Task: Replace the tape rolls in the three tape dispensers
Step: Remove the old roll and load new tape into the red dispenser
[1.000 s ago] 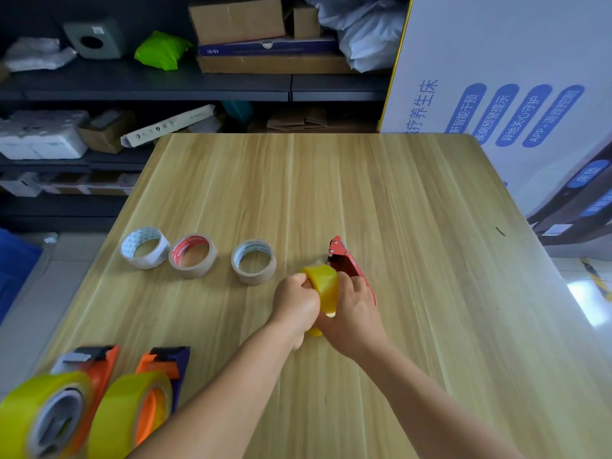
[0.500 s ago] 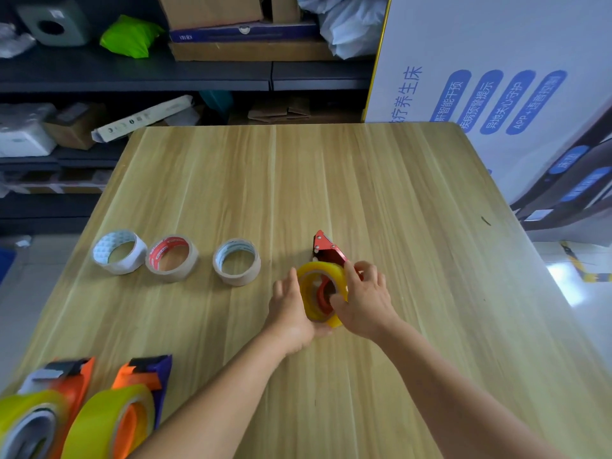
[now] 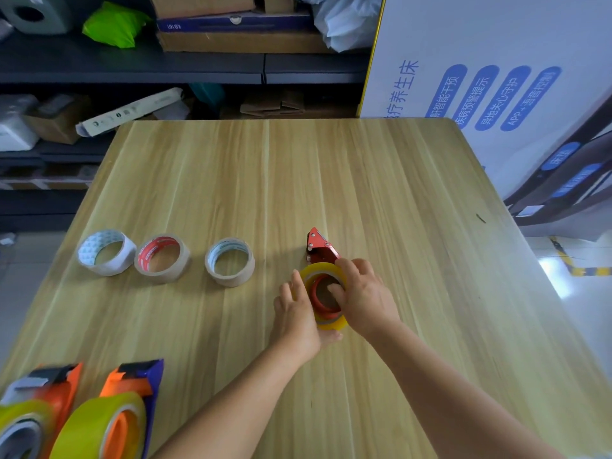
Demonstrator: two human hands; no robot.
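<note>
A red metal tape dispenser (image 3: 318, 246) lies on its side mid-table with a yellow tape roll (image 3: 323, 271) around its red hub. My right hand (image 3: 362, 298) grips the roll's right rim, thumb inside the hub. My left hand (image 3: 296, 313) presses flat against the roll's left side and cups under it. Three fresh rolls lie in a row to the left: a white one (image 3: 106, 251), a red-cored one (image 3: 162, 257) and a blue-cored one (image 3: 230, 261). Two more dispensers with yellow rolls sit at the near left: an orange one (image 3: 36, 412) and an orange-and-purple one (image 3: 122, 412).
The wooden table (image 3: 364, 180) stretches far beyond the hands. Dark shelves (image 3: 132, 64) with boxes and bags stand behind it. A large white printed carton (image 3: 496, 77) leans against the table's right back corner.
The dispenser has been laid over so the roll's open hub faces up. My right thumb has gone into the hub and my left hand has flattened beside the roll.
</note>
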